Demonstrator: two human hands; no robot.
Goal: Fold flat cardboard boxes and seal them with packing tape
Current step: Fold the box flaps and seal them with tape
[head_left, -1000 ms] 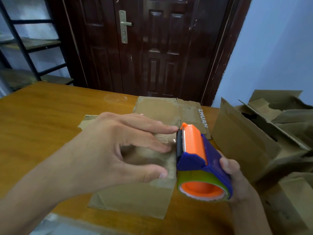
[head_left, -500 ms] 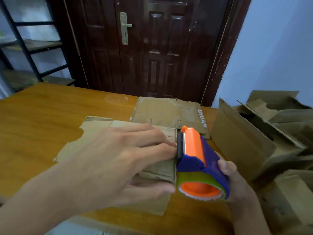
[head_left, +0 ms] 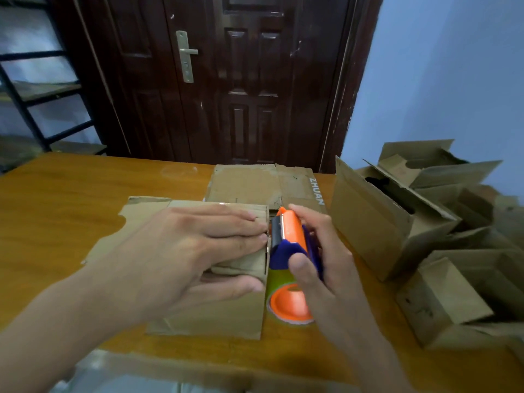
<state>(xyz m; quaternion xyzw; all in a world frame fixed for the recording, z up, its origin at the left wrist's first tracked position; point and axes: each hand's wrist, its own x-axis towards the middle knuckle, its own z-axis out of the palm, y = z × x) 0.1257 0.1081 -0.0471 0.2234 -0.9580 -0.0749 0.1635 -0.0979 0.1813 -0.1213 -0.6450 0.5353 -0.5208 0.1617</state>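
A small brown cardboard box [head_left: 215, 316] lies on the wooden table [head_left: 56, 211] in front of me, flaps spread to the left. My left hand [head_left: 192, 251] rests on top of it, fingers straight and pressing the flaps down, thumb against the near side. Right beside its fingertips, my right hand [head_left: 320, 259] grips a blue and orange tape dispenser [head_left: 289, 245] from above, its orange roll core facing me. The dispenser's blade end touches the box's right edge.
A flat cardboard sheet [head_left: 255, 185] printed ZHUAN lies behind the box. Several folded and half-open cardboard boxes [head_left: 397, 222] crowd the table's right side. A dark door [head_left: 241, 80] stands behind the table, and a black metal shelf [head_left: 34, 95] is at the far left.
My right hand shifted from holding the dispenser underneath to gripping it from above. My left hand flattened onto the box top, and the box's left flaps came into view.
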